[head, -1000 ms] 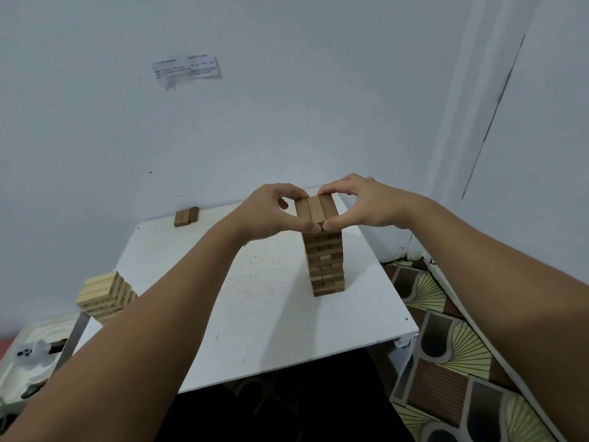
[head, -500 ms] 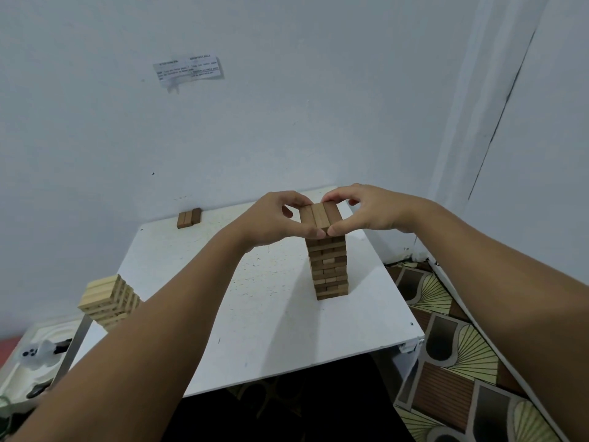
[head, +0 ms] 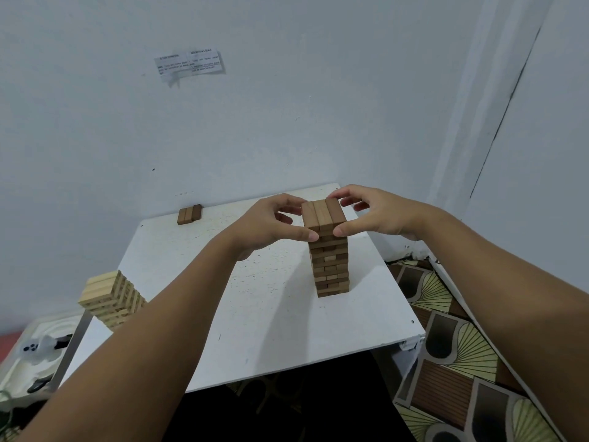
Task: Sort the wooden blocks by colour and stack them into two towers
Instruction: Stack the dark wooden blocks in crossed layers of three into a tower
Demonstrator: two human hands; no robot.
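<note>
You are looking down at a white tabletop (head: 255,314) pushed into the corner of a pale bluish-white wall (head: 287,122). High on that wall, above the tabletop's far left corner, a small printed paper note (head: 189,63) is stuck on; its text is too small for you to read. Off the tabletop's right edge you can see a patterned floor covering (head: 452,362) with fan shapes in cream, brown and black. Beyond the near left corner sits a white moulded tray (head: 35,352) holding small dark and white items you cannot make out.
</note>
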